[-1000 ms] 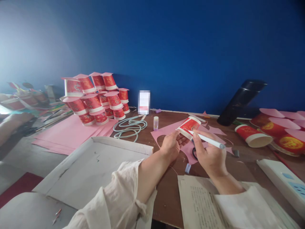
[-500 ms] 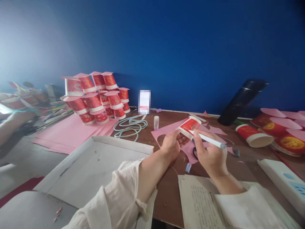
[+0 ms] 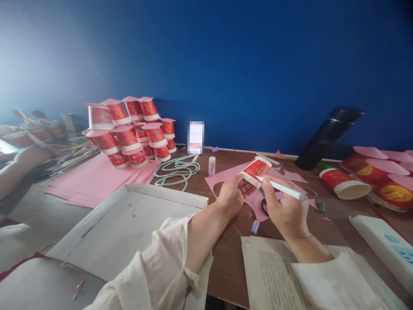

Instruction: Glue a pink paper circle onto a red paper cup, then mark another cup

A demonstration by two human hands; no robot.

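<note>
A red and white paper cup (image 3: 255, 167) lies tilted in my left hand (image 3: 232, 194), whose fingers curl under its side. Between the thumb and fingers of my right hand (image 3: 288, 213) is a white marker pen (image 3: 287, 189), its tip against the cup's printed side. Beneath both hands lies cut pink paper (image 3: 222, 174), and black-handled scissors (image 3: 263, 207) show in part behind my right hand. A small glue stick (image 3: 211, 166) stands left of the cup. Another red paper cup (image 3: 343, 184) lies on its side to the right.
Stacked red cups with pink paper tops (image 3: 129, 137) rise at back left beside pink sheets (image 3: 103, 176). A white cardboard tray (image 3: 129, 224), coiled cable (image 3: 177, 170), black flask (image 3: 329, 137), power strip (image 3: 383, 245) and printed papers (image 3: 267, 267) surround my arms. Another person's arm (image 3: 26, 165) reaches in at left.
The marker tip has shifted very slightly along the cup, and the cup has turned a little. At far left the other person's hand has moved up slightly.
</note>
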